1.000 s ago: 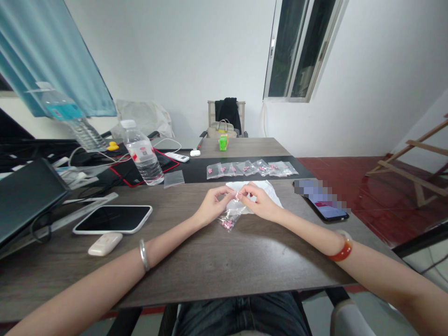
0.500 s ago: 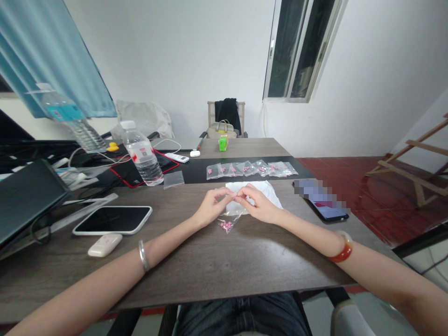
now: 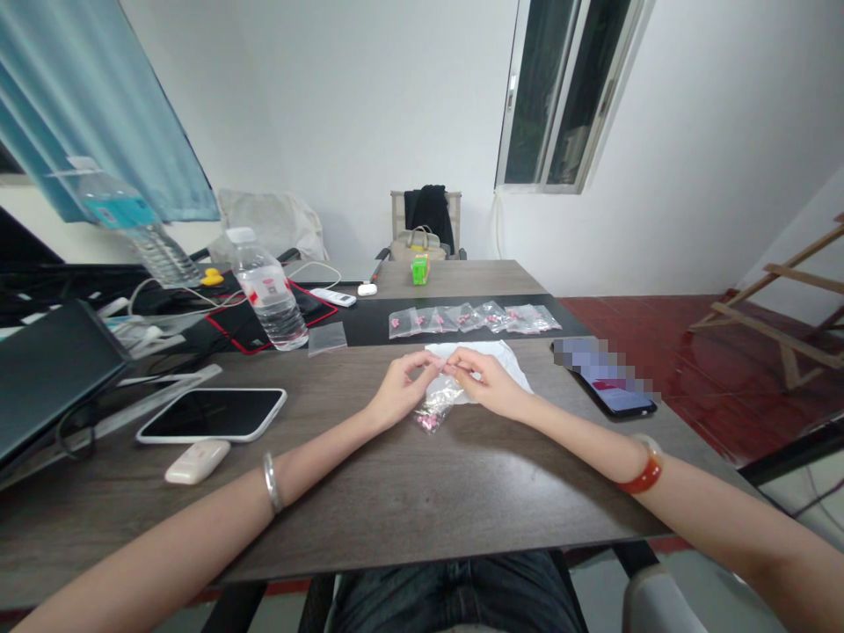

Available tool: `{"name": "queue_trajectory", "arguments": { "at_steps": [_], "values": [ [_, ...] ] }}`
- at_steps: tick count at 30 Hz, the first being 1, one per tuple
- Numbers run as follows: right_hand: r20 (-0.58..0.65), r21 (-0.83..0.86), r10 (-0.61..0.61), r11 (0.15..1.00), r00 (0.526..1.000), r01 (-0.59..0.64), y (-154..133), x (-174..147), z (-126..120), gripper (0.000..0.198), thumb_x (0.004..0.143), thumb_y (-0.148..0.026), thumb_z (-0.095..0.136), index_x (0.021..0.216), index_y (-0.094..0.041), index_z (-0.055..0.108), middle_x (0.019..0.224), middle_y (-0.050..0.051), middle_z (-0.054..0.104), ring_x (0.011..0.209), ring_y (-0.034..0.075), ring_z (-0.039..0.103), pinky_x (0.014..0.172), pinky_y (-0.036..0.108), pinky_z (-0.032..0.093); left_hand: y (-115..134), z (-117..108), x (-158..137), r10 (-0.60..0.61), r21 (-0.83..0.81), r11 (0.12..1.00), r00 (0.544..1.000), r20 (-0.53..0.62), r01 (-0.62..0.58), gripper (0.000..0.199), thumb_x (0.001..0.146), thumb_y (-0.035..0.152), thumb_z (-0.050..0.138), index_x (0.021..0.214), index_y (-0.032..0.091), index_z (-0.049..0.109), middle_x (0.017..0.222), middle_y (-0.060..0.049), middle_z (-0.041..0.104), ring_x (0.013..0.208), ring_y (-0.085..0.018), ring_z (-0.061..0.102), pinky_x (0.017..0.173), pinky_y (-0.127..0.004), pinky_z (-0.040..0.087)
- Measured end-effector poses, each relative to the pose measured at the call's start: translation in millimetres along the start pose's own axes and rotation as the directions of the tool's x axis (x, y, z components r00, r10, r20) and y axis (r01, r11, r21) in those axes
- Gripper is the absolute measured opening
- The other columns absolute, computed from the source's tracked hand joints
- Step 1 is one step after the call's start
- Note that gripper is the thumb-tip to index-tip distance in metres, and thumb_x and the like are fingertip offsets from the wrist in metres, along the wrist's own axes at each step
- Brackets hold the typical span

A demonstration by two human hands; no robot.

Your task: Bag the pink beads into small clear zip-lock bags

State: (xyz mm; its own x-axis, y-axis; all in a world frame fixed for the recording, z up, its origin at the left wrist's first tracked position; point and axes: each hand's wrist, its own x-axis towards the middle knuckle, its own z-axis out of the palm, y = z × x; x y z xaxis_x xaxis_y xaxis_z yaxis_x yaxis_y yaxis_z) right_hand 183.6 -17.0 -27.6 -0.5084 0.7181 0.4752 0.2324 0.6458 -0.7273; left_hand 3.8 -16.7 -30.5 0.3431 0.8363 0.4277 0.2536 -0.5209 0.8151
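Note:
My left hand [image 3: 401, 387] and my right hand [image 3: 484, 380] meet fingertip to fingertip over the desk. Both pinch the top edge of a small clear plastic bag [image 3: 435, 404], which hangs toward me below the fingers. Pink pieces [image 3: 428, 422], too small to name, lie at its bottom. Under and behind the hands is a white sheet [image 3: 511, 365], partly hidden by my right hand. Farther back, several similar clear bags [image 3: 462, 318] with pink pieces lie in a row on the black strip.
Left of the hands are a flat bag [image 3: 328, 338], a water bottle [image 3: 267, 290], a phone [image 3: 214, 415] and a white case [image 3: 198, 462]. Another phone [image 3: 607, 378] lies at the right edge. A green box [image 3: 420, 270] stands at the back; a laptop [image 3: 56, 378] is far left.
The bag between my hands has lifted and tilted, and its plastic now shows more below the fingers. My right fingertips have shifted slightly; both arms are nearly where they were.

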Motion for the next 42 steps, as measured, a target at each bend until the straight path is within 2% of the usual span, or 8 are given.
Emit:
{"name": "queue_trajectory", "arguments": {
  "at_steps": [8, 13, 17, 25, 28, 33, 37, 42],
  "values": [
    [-0.016, 0.072, 0.159, 0.985, 0.987, -0.158, 2, -1, 2, 0.031, 0.088, -0.046, 0.050, 0.075, -0.019, 0.052, 0.056, -0.006, 0.038, 0.050, 0.009, 0.032, 0.048, 0.024, 0.024, -3, 0, 0, 0.040, -0.029, 0.999, 0.993, -0.107, -0.043, 0.026, 0.089, 0.039, 0.050, 0.075, 0.017, 0.050, 0.072, 0.001, 0.054, 0.072, -0.013, 0.051, 0.071, -0.024, 0.040],
    [-0.038, -0.025, 0.102, 0.994, 0.994, -0.103, 4, 0, 1, 0.045, 0.089, -0.051, 0.046, 0.058, -0.019, 0.038, 0.058, -0.004, 0.035, 0.056, 0.010, 0.034, 0.054, 0.025, 0.027, 0, 0, -1, 0.058, 0.009, 0.998, 0.990, -0.132, -0.058, 0.025, 0.089, 0.037, 0.050, 0.074, 0.017, 0.050, 0.072, 0.001, 0.054, 0.072, -0.013, 0.051, 0.072, -0.025, 0.040],
    [-0.022, -0.092, 0.056, 0.994, 0.998, -0.058, 6, 0, 0, 0.048, 0.091, -0.051, 0.042, 0.055, -0.020, 0.033, 0.057, -0.004, 0.032, 0.057, 0.010, 0.033, 0.056, 0.026, 0.028, 0, -1, -1, 0.065, 0.020, 0.998, 0.989, -0.135, -0.063, 0.026, 0.089, 0.037, 0.050, 0.072, 0.018, 0.050, 0.070, 0.001, 0.053, 0.071, -0.013, 0.049, 0.071, -0.025, 0.039],
    [-0.019, -0.126, 0.031, 0.991, 0.999, -0.033, 4, 0, -1, 0.047, 0.092, -0.050, 0.042, 0.056, -0.019, 0.036, 0.057, -0.003, 0.035, 0.059, 0.011, 0.035, 0.057, 0.026, 0.028, -2, -1, 2, 0.005, -0.077, 0.997, 0.998, -0.057, -0.009, 0.030, 0.089, 0.043, 0.050, 0.075, 0.017, 0.055, 0.072, 0.000, 0.059, 0.073, -0.014, 0.054, 0.073, -0.026, 0.043],
    [-0.005, -0.118, 0.035, 0.992, 0.999, -0.035, 4, 0, -1, 0.046, 0.092, -0.050, 0.042, 0.058, -0.019, 0.039, 0.059, -0.003, 0.037, 0.059, 0.011, 0.036, 0.057, 0.025, 0.028, 0, -1, 2, 0.023, -0.031, 0.999, 1.000, -0.009, -0.023, 0.029, 0.088, 0.041, 0.051, 0.076, 0.016, 0.060, 0.074, -0.001, 0.063, 0.074, -0.014, 0.057, 0.076, -0.026, 0.043],
    [0.020, -0.087, 0.043, 0.995, 0.999, -0.041, 4, -1, 2, 0.045, 0.092, -0.050, 0.042, 0.058, -0.019, 0.037, 0.057, -0.004, 0.035, 0.058, 0.011, 0.035, 0.056, 0.025, 0.028, -2, -1, 2, 0.050, 0.044, 0.998, 0.999, -0.001, -0.050, 0.027, 0.086, 0.039, 0.054, 0.075, 0.016, 0.063, 0.074, -0.002, 0.067, 0.074, -0.016, 0.059, 0.074, -0.026, 0.044],
    [0.019, -0.075, 0.053, 0.996, 0.998, -0.051, 2, -2, 6, 0.043, 0.092, -0.048, 0.041, 0.060, -0.020, 0.038, 0.057, -0.004, 0.035, 0.057, 0.011, 0.034, 0.055, 0.025, 0.028, 0, -2, 2, 0.038, 0.038, 0.999, 0.999, 0.007, -0.039, 0.029, 0.085, 0.041, 0.054, 0.076, 0.016, 0.064, 0.076, -0.003, 0.068, 0.076, -0.017, 0.061, 0.075, -0.027, 0.045],
    [-0.006, -0.079, 0.050, 0.996, 0.999, -0.050, -3, 7, 4, 0.039, 0.091, -0.046, 0.043, 0.064, -0.018, 0.048, 0.061, -0.002, 0.045, 0.058, 0.010, 0.039, 0.055, 0.024, 0.031, 8, -19, 8, -0.030, -0.031, 0.999, 0.999, 0.043, 0.031, 0.032, 0.082, 0.045, 0.059, 0.076, 0.016, 0.069, 0.077, -0.005, 0.071, 0.075, -0.017, 0.063, 0.075, -0.029, 0.048]
  ]
}}
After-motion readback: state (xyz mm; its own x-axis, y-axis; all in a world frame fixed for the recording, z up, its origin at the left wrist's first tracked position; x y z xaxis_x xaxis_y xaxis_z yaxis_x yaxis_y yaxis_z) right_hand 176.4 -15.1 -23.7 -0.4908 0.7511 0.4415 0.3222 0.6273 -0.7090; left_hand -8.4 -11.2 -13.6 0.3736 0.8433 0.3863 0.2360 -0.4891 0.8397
